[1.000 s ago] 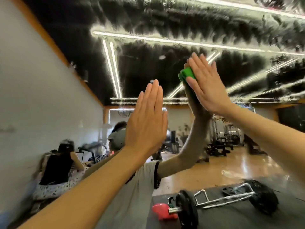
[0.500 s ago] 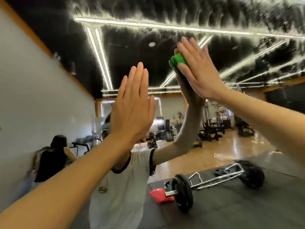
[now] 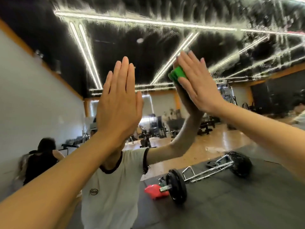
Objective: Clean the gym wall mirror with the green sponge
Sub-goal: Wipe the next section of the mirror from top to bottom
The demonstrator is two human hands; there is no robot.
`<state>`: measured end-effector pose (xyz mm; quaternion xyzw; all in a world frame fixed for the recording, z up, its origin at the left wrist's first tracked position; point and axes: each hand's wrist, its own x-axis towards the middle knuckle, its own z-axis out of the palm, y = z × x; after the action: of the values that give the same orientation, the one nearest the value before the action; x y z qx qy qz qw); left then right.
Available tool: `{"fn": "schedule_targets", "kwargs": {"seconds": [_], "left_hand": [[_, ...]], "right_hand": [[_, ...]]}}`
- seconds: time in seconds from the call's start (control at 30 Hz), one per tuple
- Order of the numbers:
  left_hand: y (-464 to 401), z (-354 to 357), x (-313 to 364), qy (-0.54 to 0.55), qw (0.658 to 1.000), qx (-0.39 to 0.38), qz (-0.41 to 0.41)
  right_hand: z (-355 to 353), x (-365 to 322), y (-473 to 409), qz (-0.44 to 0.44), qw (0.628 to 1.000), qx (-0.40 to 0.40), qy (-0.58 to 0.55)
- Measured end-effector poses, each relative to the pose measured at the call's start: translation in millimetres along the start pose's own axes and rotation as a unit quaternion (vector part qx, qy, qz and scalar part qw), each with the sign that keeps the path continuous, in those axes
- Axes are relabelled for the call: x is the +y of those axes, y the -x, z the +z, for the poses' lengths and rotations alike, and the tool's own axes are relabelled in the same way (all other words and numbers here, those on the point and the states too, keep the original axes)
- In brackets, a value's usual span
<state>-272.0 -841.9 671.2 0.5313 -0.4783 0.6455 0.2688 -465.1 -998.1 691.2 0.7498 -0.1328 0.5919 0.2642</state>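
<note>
The wall mirror [image 3: 165,38] fills the head view, and its upper part is streaked with white soapy smears. My right hand [image 3: 198,85] presses the green sponge [image 3: 177,73] flat against the glass, right of centre; only the sponge's left edge shows past my fingers. My left hand [image 3: 119,103] lies flat on the glass to the left of it, fingers together and pointing up, with nothing in it. My own reflection in a white T-shirt stands behind both arms.
Reflected in the glass are a barbell [image 3: 176,185] with black plates on dark matting, a red object [image 3: 154,191] beside it, gym machines at the back, and a person in black [image 3: 41,159] at lower left by a white wall [image 3: 33,104].
My right hand has slid the sponge down and a little left across the glass. My left hand stays flat on the mirror. The view has shifted slightly, showing more of the floor.
</note>
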Motion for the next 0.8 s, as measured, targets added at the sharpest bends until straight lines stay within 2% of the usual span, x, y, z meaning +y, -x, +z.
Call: {"fn": "schedule_targets", "kwargs": {"seconds": [0.07,0.13,0.23,0.33,0.4,0.47,0.57,0.6,0.67,0.73,0.77,0.8], "left_hand": [[0.0,0.5,-0.3,0.002,1.000,0.002,-0.002],[-0.8,0.9,-0.6,0.007,1.000,0.007,-0.002],[-0.7,1.0,-0.9,0.010,1.000,0.008,-0.002],[-0.2,0.8,-0.4,0.011,1.000,0.009,-0.001],[-0.2,0.5,-0.3,0.015,1.000,0.010,-0.002],[0.1,0.5,-0.1,0.021,1.000,0.011,-0.003],[0.3,1.6,0.0,0.027,1.000,0.010,-0.006],[0.4,1.7,0.1,0.027,1.000,0.009,-0.006],[1.0,2.1,-0.5,0.032,0.999,0.011,-0.005],[1.1,1.2,-0.6,0.049,0.999,0.014,-0.002],[1.7,0.8,-0.5,0.058,0.998,0.015,0.001],[2.1,0.8,-0.5,0.067,0.998,0.019,0.001]], "right_hand": [[-8.2,20.7,-48.4,0.060,0.998,0.020,0.006],[-4.0,23.8,-60.6,0.100,0.994,0.042,0.010],[10.9,-0.2,4.7,0.102,0.993,0.051,0.004],[17.0,-17.2,106.7,0.055,0.998,0.010,-0.011],[12.2,-8.7,120.2,0.032,0.999,-0.012,-0.008],[10.1,-7.6,79.1,0.093,0.995,0.019,-0.016],[15.7,-26.8,-13.6,0.272,0.956,0.103,-0.023],[20.9,-41.9,-33.2,0.287,0.951,0.114,-0.011],[28.3,-74.5,-44.6,0.192,0.976,0.104,0.000],[29.5,-82.9,-29.8,0.030,0.998,0.061,0.012],[25.4,-73.2,-21.6,-0.017,0.999,0.042,0.017],[21.7,-57.7,-15.1,-0.021,0.999,0.036,0.015]]}}
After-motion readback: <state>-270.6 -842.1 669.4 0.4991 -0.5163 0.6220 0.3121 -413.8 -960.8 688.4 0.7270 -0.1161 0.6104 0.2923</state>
